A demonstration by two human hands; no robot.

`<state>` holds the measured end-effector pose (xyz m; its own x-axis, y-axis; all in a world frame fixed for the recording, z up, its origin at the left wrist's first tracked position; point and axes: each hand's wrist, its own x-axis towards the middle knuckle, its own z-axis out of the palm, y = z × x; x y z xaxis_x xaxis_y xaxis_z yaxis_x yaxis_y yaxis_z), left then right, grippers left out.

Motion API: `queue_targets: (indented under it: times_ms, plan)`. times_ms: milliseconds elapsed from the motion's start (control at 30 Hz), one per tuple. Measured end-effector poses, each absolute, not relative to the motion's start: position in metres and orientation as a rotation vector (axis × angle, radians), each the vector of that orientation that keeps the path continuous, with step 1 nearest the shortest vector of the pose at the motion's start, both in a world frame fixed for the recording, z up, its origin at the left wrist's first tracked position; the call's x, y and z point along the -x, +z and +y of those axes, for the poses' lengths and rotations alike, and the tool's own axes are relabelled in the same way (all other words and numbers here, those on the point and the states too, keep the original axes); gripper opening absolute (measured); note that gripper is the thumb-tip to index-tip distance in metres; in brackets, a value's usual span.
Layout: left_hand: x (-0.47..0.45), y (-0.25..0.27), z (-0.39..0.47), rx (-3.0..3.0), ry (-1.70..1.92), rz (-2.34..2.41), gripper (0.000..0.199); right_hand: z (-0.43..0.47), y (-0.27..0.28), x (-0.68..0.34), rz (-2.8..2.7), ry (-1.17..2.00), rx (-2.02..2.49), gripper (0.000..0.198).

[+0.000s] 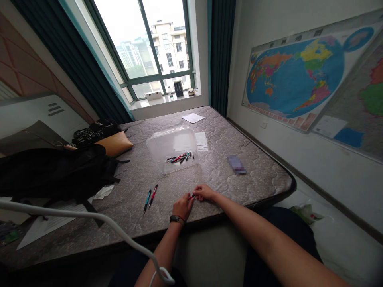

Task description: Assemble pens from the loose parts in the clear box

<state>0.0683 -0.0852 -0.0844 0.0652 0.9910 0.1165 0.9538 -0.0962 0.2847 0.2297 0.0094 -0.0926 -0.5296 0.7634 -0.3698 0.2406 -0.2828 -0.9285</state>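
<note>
Near the front edge of the mattress (215, 167), my left hand (182, 207) and my right hand (204, 192) are close together. Both are closed on a red and black pen (192, 197), mostly hidden by my fingers. To the left lie two more pens side by side: a teal and black pen (147, 202) and a red and black pen (153, 195). Beyond my hands, a clear plastic box (155, 153) holds several pens (181, 158) in a loose heap.
A blurred purple-grey rectangular thing (236, 164) lies right of the box. Papers (201, 141) sit beside and behind it. At left are a black bag (60, 171), a tan pillow-like thing (115, 143) and loose sheets. A white cable (119, 235) crosses the lower left foreground.
</note>
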Motion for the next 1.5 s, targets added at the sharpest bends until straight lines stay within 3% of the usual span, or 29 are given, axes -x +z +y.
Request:
queue_targets:
  times_ms: [100, 267, 467, 667, 1000, 1300, 1500]
  plan:
    - [-0.069, -0.083, -0.085, -2.195, 0.391, 2.019, 0.035, 0.009, -0.091, -0.233, -1.531, 1.897, 1.211, 0.009]
    - [-0.07, -0.085, -0.084, -2.146, 0.392, 2.084, 0.041, 0.009, -0.091, -0.234, -1.462, 1.94, 1.216, 0.019]
    - [-0.07, -0.087, -0.084, -2.127, 0.42, 2.104, 0.038, 0.009, -0.094, -0.233, -1.439, 1.931, 1.235, 0.011]
    - [-0.07, -0.087, -0.084, -2.214, 0.543, 1.972, 0.028, 0.006, -0.093, -0.235, -1.439, 1.951, 1.128, 0.029]
    - [-0.068, -0.092, -0.081, -2.228, 0.491, 2.007, 0.034, 0.01, -0.1, -0.237, -1.177, 1.89, 1.187, 0.017]
    - [-0.069, -0.091, -0.082, -2.172, 0.489, 2.134, 0.026, 0.01, -0.102, -0.237, -0.856, 1.829, 1.152, 0.011]
    - [-0.07, -0.09, -0.082, -2.137, 0.506, 2.136, 0.026, 0.009, -0.104, -0.234, -1.021, 1.823, 1.174, 0.012]
